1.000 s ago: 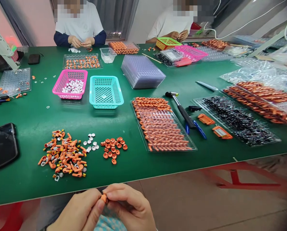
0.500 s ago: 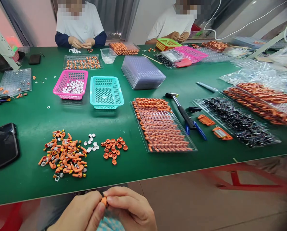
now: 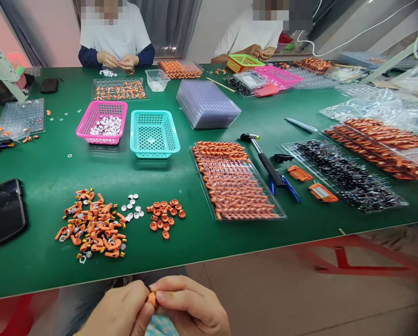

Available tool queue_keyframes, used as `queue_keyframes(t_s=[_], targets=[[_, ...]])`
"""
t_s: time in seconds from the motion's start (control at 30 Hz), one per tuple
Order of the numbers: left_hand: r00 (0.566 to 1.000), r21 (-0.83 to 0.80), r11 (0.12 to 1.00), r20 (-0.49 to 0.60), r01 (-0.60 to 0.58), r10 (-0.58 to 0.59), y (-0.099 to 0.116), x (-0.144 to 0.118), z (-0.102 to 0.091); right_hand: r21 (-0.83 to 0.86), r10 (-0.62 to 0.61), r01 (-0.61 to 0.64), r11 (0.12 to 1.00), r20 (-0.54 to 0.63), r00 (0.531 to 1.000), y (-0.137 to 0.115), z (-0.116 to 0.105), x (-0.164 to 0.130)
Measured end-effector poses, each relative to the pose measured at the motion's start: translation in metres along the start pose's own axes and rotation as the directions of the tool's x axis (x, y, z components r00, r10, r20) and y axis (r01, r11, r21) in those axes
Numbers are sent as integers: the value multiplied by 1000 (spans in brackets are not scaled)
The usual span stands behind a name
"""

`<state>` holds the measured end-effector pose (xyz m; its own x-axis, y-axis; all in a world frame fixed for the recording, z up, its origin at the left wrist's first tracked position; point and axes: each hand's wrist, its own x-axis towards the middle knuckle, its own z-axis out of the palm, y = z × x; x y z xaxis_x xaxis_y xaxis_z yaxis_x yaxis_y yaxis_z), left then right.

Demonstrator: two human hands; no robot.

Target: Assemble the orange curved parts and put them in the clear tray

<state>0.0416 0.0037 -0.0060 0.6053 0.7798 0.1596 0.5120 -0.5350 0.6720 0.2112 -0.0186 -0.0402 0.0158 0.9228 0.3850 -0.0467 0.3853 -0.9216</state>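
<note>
Left hand (image 3: 119, 310) and right hand (image 3: 191, 308), below the table (image 3: 201, 238) edge, clamp their grip together on one small orange part (image 3: 152, 298), stock piles (image 3: 93, 228) within reach.

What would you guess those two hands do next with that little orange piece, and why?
Probably finish pressing it together, then set it down. Both the left hand and right hand pinch the orange piece below the table edge.
</note>
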Motion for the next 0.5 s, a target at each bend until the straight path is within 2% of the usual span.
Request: queue_keyframes(t_s=[0.1, 0.2, 0.5], targets=[[1000, -93, 996, -15, -5, 3, -2, -2, 1, 3, -17, 17, 1000, -8, 1000, 1, 0, -2], [999, -124, 991, 13, 43, -42, -5, -4, 2, 10, -29, 29, 1000, 6, 1000, 2, -1, -4], [1000, 5, 1000, -11, 3, -3, -5, -7, 7, 17, -47, 46, 999, 42, 998, 1, -2, -3]])
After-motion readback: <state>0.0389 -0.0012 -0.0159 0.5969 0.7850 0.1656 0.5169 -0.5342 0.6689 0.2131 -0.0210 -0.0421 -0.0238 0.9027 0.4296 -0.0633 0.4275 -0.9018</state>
